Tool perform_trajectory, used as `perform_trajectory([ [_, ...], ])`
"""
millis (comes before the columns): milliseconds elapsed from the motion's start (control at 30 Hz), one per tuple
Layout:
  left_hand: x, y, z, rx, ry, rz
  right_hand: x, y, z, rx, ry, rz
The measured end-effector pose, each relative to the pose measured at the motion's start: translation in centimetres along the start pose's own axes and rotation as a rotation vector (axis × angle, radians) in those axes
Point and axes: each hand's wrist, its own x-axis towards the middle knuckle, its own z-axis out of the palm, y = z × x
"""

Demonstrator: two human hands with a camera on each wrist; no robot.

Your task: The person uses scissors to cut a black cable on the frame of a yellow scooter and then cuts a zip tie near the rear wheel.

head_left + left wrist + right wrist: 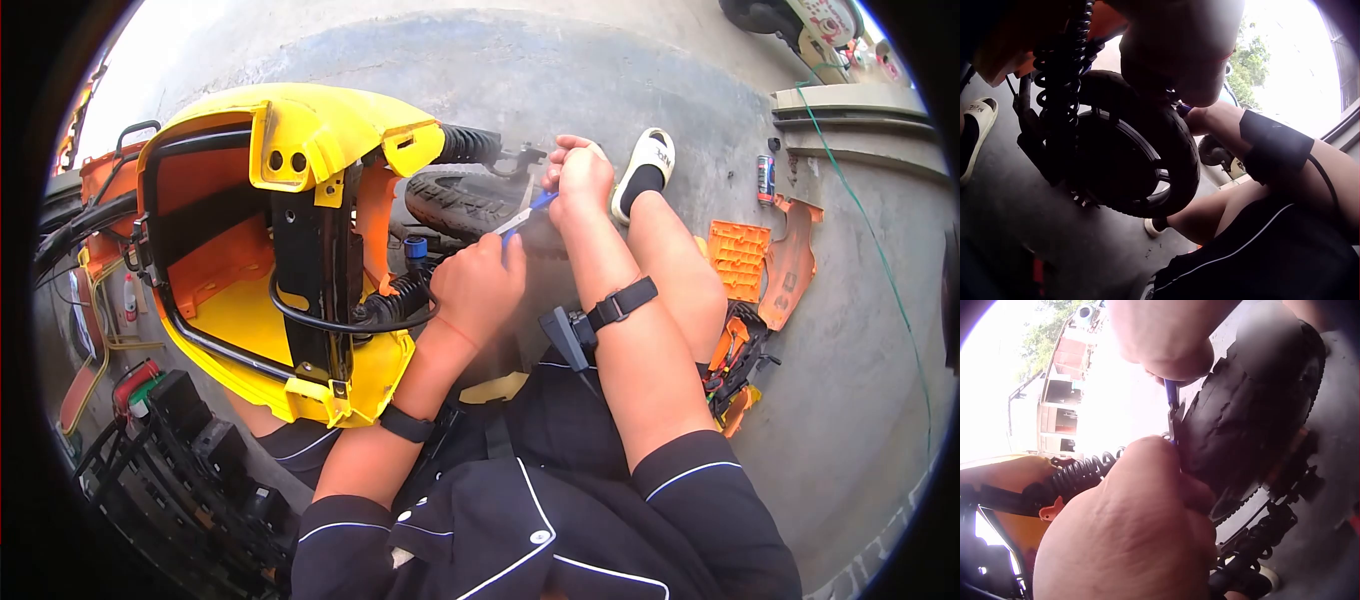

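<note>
Between my two hands runs a slim metal tool (pixel 515 221) with blue at both ends. I cannot tell its kind. My left hand (pixel 480 285) grips its near end, blue showing by the thumb and index finger. Curled around the far blue handle (pixel 544 200) are the fingers of my right hand (pixel 580 180). In the right wrist view, the blue handle (pixel 1171 392) meets bare metal between the two hands. Close beside them is a black tyre (pixel 450 205), its spoked wheel (pixel 1147 147) seen in the left wrist view. A black coil spring (pixel 470 145) ends near my right hand.
To my left stands a yellow scooter body (pixel 340 120) with a black frame post (pixel 315 250). Orange panels (pixel 738 258) and a can (pixel 765 180) are on the concrete floor at right. A green cord (pixel 870 220) crosses there. Black parts (pixel 190 450) stand at lower left.
</note>
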Motion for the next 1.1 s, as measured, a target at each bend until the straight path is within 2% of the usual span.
perform_trajectory([
  [133,0.0,0.1,0.3,-0.001,-0.007,-0.024,0.0,-0.1,0.2,0.003,-0.025,-0.016],
  [533,0.5,0.5,0.5,-0.112,-0.105,-0.088,0.5,0.1,1.9,-0.117,0.157,-0.034],
  [633,0.4,0.6,0.6,-0.130,-0.115,-0.098,0.1,-0.2,1.7,-0.138,0.126,-0.016],
  [1000,1.6,0.6,0.8,-0.065,-0.090,-0.066,0.8,-0.4,1.8,-0.109,0.249,0.060],
  [1100,1.6,0.8,0.5,-0.100,-0.124,-0.116,0.8,-0.4,1.8,-0.112,0.240,0.057],
])
